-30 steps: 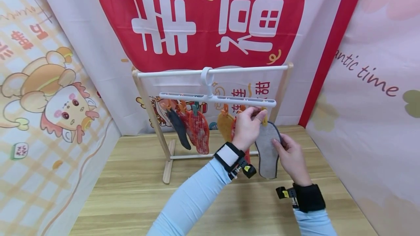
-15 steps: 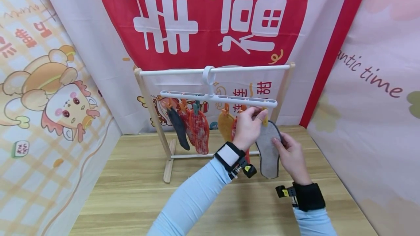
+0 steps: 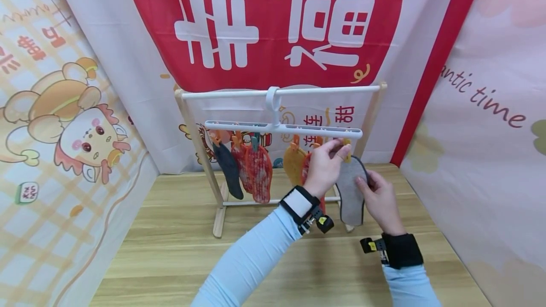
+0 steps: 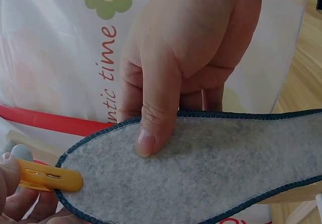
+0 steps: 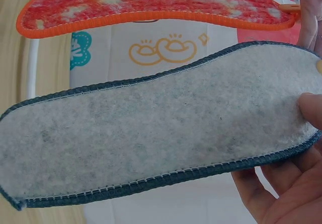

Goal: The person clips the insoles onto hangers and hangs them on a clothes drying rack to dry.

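A grey felt insole [image 3: 351, 195] with a dark blue stitched edge hangs at the right end of a white hanger [image 3: 239, 126]. My right hand [image 3: 381, 203] pinches its side near the top, thumb on the grey face and fingers behind. A yellow clothespin [image 4: 53, 177] bites the insole's rounded end. My left hand [image 3: 324, 167] pinches this clothespin just under the hanger bar. Behind the left hand hangs a red insole [image 5: 151, 10] with an orange edge, partly hidden in the head view.
The hanger hooks over the top bar [image 3: 230, 94] of a wooden rack [image 3: 194, 146]. From clothespins on it also hang a dark insole [image 3: 228, 169], mottled red insoles [image 3: 259, 176] and a yellow insole [image 3: 293, 166]. A wooden table [image 3: 170, 250] lies below; printed cloth walls surround it.
The grey insole has risen slightly and shifted a little right, with both hands on it and its clothespin. The hanger has turned slightly, and the dark insole at its left end has swung.
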Motion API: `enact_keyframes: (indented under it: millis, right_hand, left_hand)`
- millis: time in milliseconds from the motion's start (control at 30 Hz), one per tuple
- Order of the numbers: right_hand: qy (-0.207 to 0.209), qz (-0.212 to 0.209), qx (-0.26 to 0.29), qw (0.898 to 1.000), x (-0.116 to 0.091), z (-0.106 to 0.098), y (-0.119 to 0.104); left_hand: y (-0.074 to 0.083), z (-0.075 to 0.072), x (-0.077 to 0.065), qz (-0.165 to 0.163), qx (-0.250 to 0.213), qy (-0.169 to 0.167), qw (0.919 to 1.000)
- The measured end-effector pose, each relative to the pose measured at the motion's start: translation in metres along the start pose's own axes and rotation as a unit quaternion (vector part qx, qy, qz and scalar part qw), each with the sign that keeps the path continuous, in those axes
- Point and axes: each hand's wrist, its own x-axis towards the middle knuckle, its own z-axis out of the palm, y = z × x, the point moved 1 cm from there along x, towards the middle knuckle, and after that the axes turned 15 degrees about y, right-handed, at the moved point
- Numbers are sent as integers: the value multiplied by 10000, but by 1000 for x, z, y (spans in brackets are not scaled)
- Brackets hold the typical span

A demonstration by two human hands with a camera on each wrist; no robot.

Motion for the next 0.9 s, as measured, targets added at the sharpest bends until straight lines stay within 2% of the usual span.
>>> enact_keyframes:
  millis: [333, 500, 733, 900]
  right_hand:
    - [-281, -91, -92, 9995, 17, 7, 13]
    - [-461, 2, -54, 9989, 25, 12, 18]
    - [-618, -80, -155, 9979, 37, 19, 21]
    - [-726, -5, -149, 9973, 45, 24, 22]
  left_hand:
    - [-8, 3, 5, -141, 16, 18, 9999]
    - [-10, 3, 10, -125, 103, -2, 9999]
    - [-16, 5, 19, 267, 275, 53, 9993]
    - [-22, 4, 24, 312, 374, 20, 9988]
